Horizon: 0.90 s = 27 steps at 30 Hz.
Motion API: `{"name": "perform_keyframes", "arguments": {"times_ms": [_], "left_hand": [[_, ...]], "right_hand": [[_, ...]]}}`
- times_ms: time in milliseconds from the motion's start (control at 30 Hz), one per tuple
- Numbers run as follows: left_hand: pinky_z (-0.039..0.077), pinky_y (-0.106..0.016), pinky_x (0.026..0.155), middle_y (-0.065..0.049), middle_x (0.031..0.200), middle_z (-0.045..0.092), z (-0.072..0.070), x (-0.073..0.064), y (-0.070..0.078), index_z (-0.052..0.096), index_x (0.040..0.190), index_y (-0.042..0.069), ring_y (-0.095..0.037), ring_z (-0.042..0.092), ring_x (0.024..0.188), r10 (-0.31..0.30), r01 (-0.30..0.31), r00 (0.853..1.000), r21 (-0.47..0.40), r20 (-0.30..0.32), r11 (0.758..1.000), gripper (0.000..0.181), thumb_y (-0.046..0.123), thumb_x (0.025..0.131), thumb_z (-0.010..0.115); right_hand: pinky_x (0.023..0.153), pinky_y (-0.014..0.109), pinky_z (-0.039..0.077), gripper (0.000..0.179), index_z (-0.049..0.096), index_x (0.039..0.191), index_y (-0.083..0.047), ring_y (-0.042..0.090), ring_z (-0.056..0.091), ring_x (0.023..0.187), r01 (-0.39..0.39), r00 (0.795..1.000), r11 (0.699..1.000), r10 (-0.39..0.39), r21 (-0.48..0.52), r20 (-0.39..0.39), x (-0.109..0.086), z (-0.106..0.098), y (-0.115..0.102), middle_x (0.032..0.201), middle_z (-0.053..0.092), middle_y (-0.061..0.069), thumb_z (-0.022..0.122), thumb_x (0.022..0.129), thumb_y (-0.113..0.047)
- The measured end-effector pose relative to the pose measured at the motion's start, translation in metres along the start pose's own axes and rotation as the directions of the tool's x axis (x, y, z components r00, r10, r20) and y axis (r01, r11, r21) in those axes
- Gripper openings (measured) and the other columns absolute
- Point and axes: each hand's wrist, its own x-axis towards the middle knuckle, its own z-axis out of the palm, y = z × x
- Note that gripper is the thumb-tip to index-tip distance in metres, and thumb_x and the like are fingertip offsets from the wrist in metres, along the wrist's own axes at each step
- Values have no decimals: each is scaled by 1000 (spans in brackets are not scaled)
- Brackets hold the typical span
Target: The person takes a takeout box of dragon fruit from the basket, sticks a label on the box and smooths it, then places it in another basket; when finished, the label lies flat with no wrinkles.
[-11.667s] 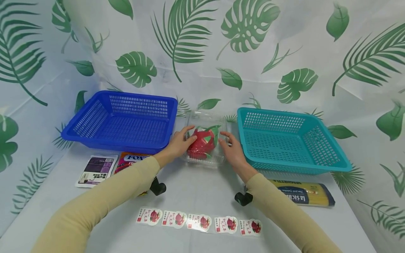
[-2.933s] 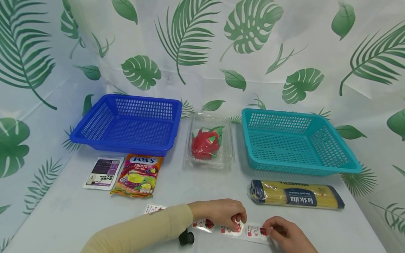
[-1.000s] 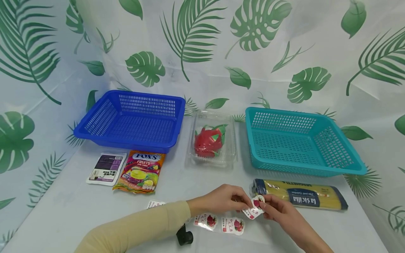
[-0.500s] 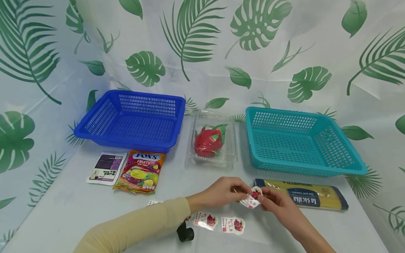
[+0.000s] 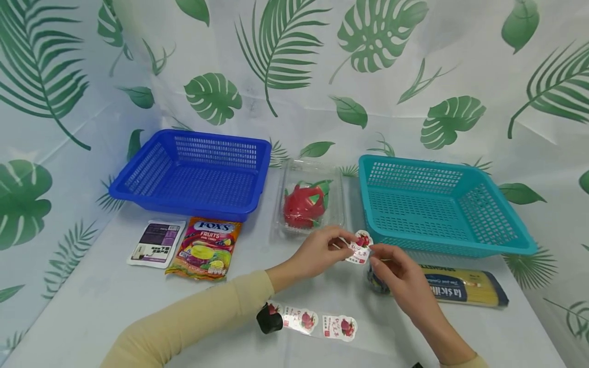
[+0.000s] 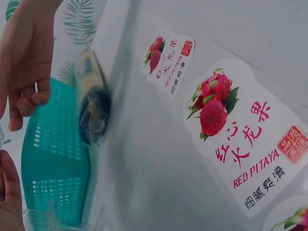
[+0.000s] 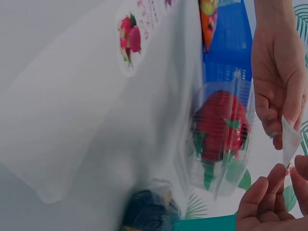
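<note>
Carrying a peeled sticker [image 5: 358, 247] seems the step in hand: it hangs above the table [image 5: 92, 301], pinched at one edge by the left hand [image 5: 317, 251] and at the other by the right hand [image 5: 390, 268]. Nearest the viewer, the sheet [image 5: 322, 324] lies on the table with the other stickers on it. Beyond the hands and just beside them sits the clear box [image 5: 309, 202] with the red fruit [image 5: 303, 206], between the blue basket [image 5: 193, 174] and the teal basket [image 5: 437, 204]. By my judgement the next move calls for laying the sticker flat on the box lid, one edge first.
</note>
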Motion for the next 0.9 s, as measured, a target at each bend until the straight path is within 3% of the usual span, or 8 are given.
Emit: {"name": "perform_keyframes", "arguments": {"times_ms": [267, 500, 667, 900], "left_hand": [[53, -18, 77, -1, 111, 62, -2, 2, 0, 69, 117, 9, -4, 62, 90, 12, -12, 1000, -3, -14, 1000, 25, 10, 92, 68], [53, -18, 77, -2, 112, 62, -5, 4, 4, 68, 118, 9, -5, 62, 91, 25, -25, 999, 2, -26, 1000, 26, 9, 92, 68], [53, -18, 78, -1, 111, 62, -7, 5, 5, 68, 119, 9, -3, 62, 90, 27, -27, 999, 21, -22, 999, 27, 10, 92, 68], [53, -19, 76, -1, 111, 64, -11, 8, 4, 69, 118, 9, -3, 63, 86, 31, -29, 998, 36, -53, 999, 26, 11, 92, 69]], "right_hand": [[78, 21, 52, 35, 61, 126, -10, 19, 61, 97, 55, 998, 998, -55, -19, 2, 8, 1, -5, 116, 62, 7, 56, 100, -34], [76, 29, 55, 38, 61, 124, -8, 19, 58, 89, 14, 1000, 1000, -14, -5, 15, 17, 3, -6, 110, 62, 8, 56, 100, -37], [77, 28, 55, 40, 61, 124, -8, 20, 57, 90, -6, 1000, 1000, 6, 5, 4, 21, 4, -8, 109, 61, 9, 57, 99, -39], [76, 29, 55, 35, 63, 120, -8, 19, 58, 88, 49, 999, 999, -49, -11, -15, 28, 5, -12, 106, 63, 7, 58, 99, -36]]}}
